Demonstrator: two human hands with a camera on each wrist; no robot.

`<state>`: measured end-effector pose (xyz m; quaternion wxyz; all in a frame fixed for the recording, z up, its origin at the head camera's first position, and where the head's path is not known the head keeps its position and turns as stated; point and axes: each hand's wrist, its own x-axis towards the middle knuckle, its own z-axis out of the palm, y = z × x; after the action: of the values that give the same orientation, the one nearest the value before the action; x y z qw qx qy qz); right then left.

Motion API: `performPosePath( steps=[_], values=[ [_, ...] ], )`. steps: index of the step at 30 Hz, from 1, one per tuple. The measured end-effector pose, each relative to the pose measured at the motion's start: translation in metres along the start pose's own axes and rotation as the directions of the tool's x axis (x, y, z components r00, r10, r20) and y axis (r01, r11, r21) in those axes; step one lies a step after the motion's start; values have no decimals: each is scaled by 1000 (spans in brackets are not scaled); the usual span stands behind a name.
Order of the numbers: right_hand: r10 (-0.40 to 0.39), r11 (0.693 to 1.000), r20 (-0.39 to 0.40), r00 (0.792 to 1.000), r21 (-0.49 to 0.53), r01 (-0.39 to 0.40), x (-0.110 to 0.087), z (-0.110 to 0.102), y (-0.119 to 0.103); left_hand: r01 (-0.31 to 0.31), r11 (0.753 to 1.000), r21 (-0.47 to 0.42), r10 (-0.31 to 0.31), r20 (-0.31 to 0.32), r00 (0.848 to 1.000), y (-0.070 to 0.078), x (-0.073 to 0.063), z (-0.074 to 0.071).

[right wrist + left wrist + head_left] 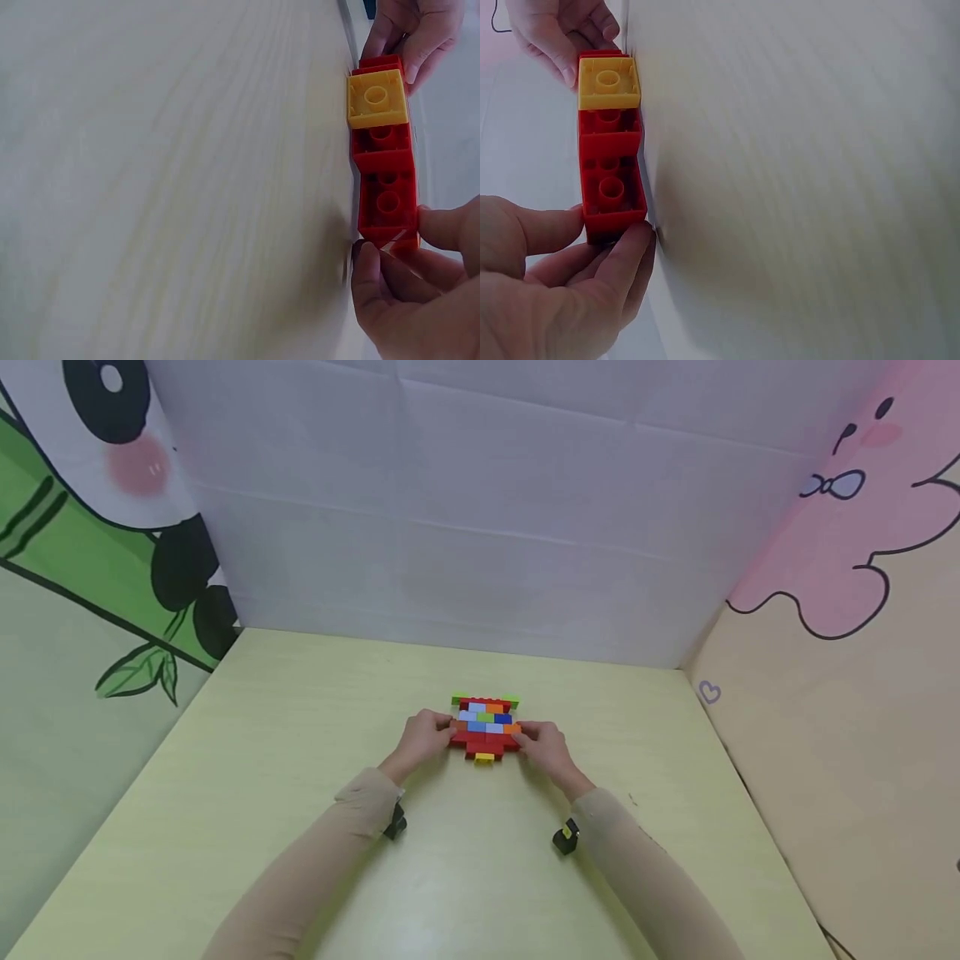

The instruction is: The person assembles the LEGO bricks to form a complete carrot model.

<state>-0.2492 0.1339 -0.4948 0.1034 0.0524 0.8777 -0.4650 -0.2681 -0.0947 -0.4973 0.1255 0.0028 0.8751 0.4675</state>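
Note:
A flat model of toy building bricks [486, 727] lies on the table between both hands. Its rows are red, orange, blue, light blue and green, with green ends at the far side and a yellow brick [484, 758] nearest the person. My left hand [424, 737] pinches the left edge, thumb on one face and fingers underneath. On the opposite edge my right hand [546, 747] grips the red and orange bricks the same way. Both wrist views show the hollow undersides of the yellow brick [609, 82] and red bricks [387, 202] facing the person.
The pale wooden table [480, 877] spreads around the model. A white sheet [465, 527] stands behind it, with a cartoon-painted panel on the left and another panel [840, 677] on the right. Small black wrist cameras sit under both sleeves.

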Motion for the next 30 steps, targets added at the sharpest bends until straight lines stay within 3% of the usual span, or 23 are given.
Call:
performPosePath(
  steps=[10, 25, 30],
  values=[
    [-6, 998, -31, 999, -60, 4, 0, 6, 0, -8, 999, 39, 10, -50, 999, -3, -5, 2],
    [-35, 997, -43, 998, -65, 33, 0, 7, 2, -17, 1000, 25, 18, -67, 998, -7, -5, 3],
    [-11, 999, -37, 999, -50, 9, 0, 9, 3, -17, 999, 31, 19, -66, 998, -9, -4, 3]
  ],
)
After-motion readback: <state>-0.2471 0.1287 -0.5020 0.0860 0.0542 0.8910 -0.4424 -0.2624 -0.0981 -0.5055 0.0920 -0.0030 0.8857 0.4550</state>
